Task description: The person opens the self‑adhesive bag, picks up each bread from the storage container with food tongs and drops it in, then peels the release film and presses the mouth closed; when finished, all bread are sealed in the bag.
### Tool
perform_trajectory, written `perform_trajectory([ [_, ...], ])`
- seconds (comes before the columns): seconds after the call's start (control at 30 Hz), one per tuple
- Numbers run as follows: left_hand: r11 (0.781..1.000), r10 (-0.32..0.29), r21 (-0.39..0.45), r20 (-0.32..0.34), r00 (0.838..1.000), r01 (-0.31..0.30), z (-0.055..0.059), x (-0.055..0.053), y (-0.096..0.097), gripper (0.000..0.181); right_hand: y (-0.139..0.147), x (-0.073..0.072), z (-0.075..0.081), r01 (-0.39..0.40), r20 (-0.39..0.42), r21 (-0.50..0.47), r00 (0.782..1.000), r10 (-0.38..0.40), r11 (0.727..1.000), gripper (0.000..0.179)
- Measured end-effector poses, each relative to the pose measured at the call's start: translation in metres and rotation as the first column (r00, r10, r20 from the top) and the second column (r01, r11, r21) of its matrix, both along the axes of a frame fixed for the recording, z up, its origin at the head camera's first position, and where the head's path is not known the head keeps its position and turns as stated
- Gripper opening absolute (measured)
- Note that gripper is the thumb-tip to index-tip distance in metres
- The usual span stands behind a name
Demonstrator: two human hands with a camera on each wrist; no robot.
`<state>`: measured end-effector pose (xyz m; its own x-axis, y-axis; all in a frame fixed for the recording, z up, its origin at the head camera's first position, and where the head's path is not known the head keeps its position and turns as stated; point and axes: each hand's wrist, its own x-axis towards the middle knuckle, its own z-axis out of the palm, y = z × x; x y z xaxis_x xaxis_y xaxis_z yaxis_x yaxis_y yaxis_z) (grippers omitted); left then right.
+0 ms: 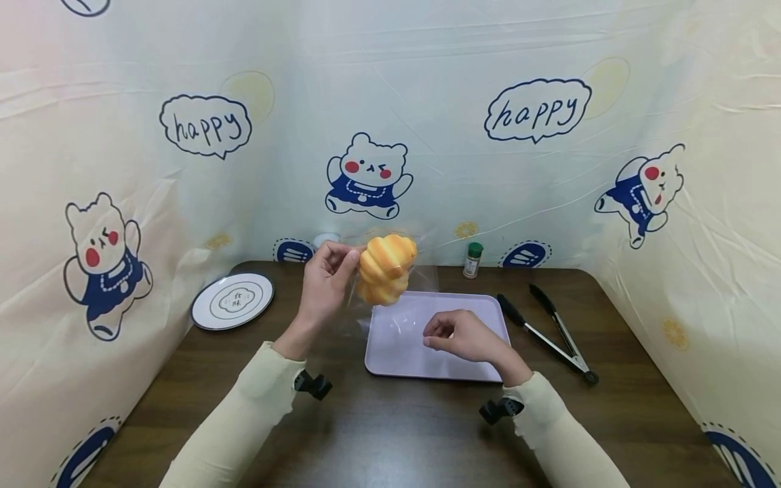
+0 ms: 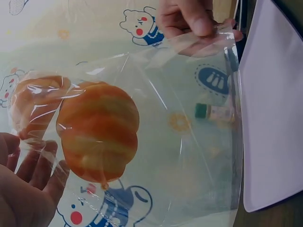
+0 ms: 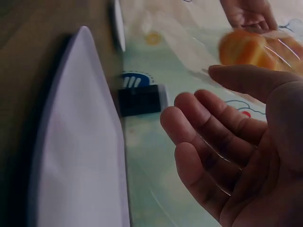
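My left hand (image 1: 326, 274) pinches a clear plastic bag (image 2: 161, 113) by its edge, holding it up above the table. Two golden-brown bread rolls show inside: a ridged roll (image 2: 99, 135) and a second roll (image 2: 40, 106) close to my left fingers. In the head view the ridged, twisted bread (image 1: 386, 269) hangs just right of that hand. Over the lilac tray (image 1: 396, 359) is my right hand (image 1: 460, 333), its fingers loosely bent. The right wrist view shows the thumb apart from the fingers, with nothing between them. From the left wrist, these fingers overlap the bag's far corner.
A white plate (image 1: 213, 315) with a dark rim lies at the left. Right of the tray are black-tipped metal tongs (image 1: 564, 349), spread apart. A small green-capped shaker bottle (image 1: 472, 261) stands at the back. A dark jar (image 3: 142, 100) with a light cap stands near the patterned curtain (image 1: 439, 169).
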<state>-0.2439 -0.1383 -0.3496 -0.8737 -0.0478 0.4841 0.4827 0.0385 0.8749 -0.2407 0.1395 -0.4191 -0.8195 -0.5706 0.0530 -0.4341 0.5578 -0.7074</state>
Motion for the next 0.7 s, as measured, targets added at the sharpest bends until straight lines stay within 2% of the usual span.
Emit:
perform_trajectory([
  [0.1,0.998,-0.007,0.069,-0.006,1.000,0.008,0.001,0.001,0.000,0.021,-0.001,0.000,-0.004,-0.036,-0.009,0.011,0.999,0.036,0.999,0.005],
  [0.17,0.997,0.000,0.082,-0.012,1.000,0.001,0.002,0.001,0.000,0.021,-0.001,0.001,-0.004,-0.042,-0.022,0.030,0.999,0.042,0.999,0.006],
  [0.33,0.998,0.044,0.038,-0.018,0.999,-0.043,0.002,0.002,-0.003,0.025,0.004,-0.001,-0.004,-0.018,-0.090,0.082,0.996,0.026,0.996,0.008],
  [0.47,0.998,0.047,0.046,-0.006,0.999,-0.047,0.000,0.002,0.000,0.025,0.009,-0.002,-0.001,-0.008,-0.140,0.103,0.990,0.023,0.995,0.008],
  [0.53,0.997,0.038,0.063,0.004,0.999,-0.038,-0.002,0.002,0.002,0.025,0.011,-0.002,0.003,-0.006,-0.148,0.098,0.989,0.020,0.995,0.005],
  [0.6,0.997,0.026,0.074,0.004,1.000,-0.026,-0.003,0.002,0.005,0.027,0.012,-0.002,0.007,0.002,-0.159,0.067,0.987,0.009,0.998,0.011],
  [0.7,0.998,0.001,0.069,0.014,1.000,-0.002,-0.005,0.003,0.007,0.029,0.009,-0.002,0.016,0.071,-0.172,-0.013,0.983,-0.072,0.997,0.027],
])
